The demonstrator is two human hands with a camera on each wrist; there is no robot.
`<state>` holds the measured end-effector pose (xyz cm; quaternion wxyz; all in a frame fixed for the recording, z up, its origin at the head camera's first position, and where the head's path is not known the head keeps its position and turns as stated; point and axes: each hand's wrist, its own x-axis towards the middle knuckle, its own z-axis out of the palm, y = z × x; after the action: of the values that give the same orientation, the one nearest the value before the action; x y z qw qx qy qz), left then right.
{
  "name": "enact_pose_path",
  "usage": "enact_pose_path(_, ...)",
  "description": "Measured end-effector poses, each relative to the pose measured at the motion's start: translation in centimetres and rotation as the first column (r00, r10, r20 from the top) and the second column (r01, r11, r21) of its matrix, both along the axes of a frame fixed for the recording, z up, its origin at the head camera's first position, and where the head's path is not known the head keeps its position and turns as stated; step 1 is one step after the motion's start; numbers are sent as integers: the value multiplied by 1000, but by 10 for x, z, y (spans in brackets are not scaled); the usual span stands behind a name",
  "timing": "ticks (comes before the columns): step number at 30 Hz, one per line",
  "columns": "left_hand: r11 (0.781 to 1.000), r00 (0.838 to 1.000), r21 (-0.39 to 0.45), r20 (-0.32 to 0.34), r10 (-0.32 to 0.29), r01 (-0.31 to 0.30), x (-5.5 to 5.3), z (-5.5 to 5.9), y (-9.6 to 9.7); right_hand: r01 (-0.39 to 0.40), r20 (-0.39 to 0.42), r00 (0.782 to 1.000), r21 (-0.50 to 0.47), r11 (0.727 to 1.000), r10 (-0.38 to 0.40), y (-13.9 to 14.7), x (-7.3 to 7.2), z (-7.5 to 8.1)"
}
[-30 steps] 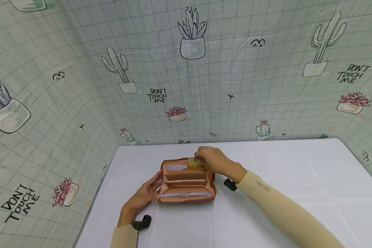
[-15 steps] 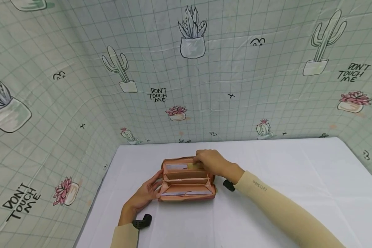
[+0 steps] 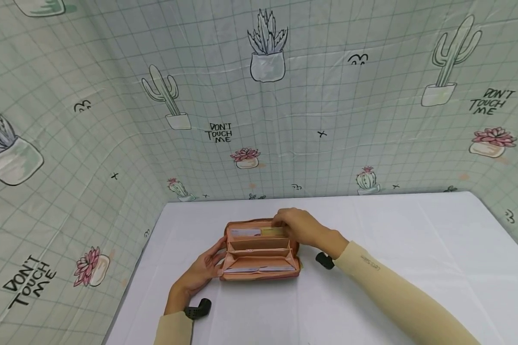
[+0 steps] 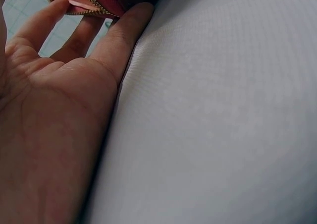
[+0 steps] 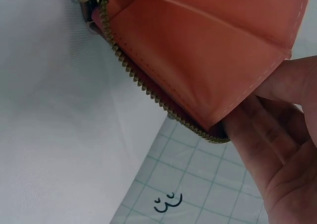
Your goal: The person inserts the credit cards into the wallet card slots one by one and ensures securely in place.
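Observation:
A salmon-pink zip-around wallet [image 3: 259, 243] lies unzipped and spread wide on the white table, its compartments facing up. My left hand [image 3: 199, 269] holds the wallet's left end; in the left wrist view its fingers [image 4: 42, 28] reach the zipped edge. My right hand [image 3: 302, 226] is at the far right corner, with its fingertips over the back panel. In the right wrist view its fingers [image 5: 252, 140] go behind the pink gusset [image 5: 198, 50], tips hidden. A yellow card [image 3: 273, 232] sits low in a back slot beside a white card [image 3: 245, 232].
More white cards [image 3: 259, 270] show in the wallet's near panel. The white table [image 3: 397, 239] extends on both sides. Behind it hangs a grid-patterned cloth [image 3: 319, 105] with cactus drawings. Black wrist devices [image 3: 198, 309] sit on both wrists.
The yellow card has gone down into its back slot, where it stood higher a second ago. My right hand has lowered with it, then shifted slightly right. My left hand stays put.

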<state>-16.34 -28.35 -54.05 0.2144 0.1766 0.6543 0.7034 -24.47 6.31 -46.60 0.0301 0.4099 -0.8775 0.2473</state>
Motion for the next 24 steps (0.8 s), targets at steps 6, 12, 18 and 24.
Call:
enact_pose_path(6, 1000, 1000, 28, -8, -8, 8, 0, -3, -1, 25, 7, 1000, -3, 1000, -25, -1, 4, 1)
enact_pose_path(12, 1000, 1000, 28, -5, -11, 11, 0, -4, -1, 17, 47, 999, -17, 1000, -16, -1, 4, 2)
enact_pose_path(18, 1000, 1000, 13, 6, -2, 2, 0, -1, -1, 9, 57, 998, -26, 1000, -8, 0, 5, 2)
enact_pose_path(24, 1000, 1000, 14, 0, -2, 2, -1, -1, -1, -17, 74, 997, -6, 1000, 17, 2, 6, 7)
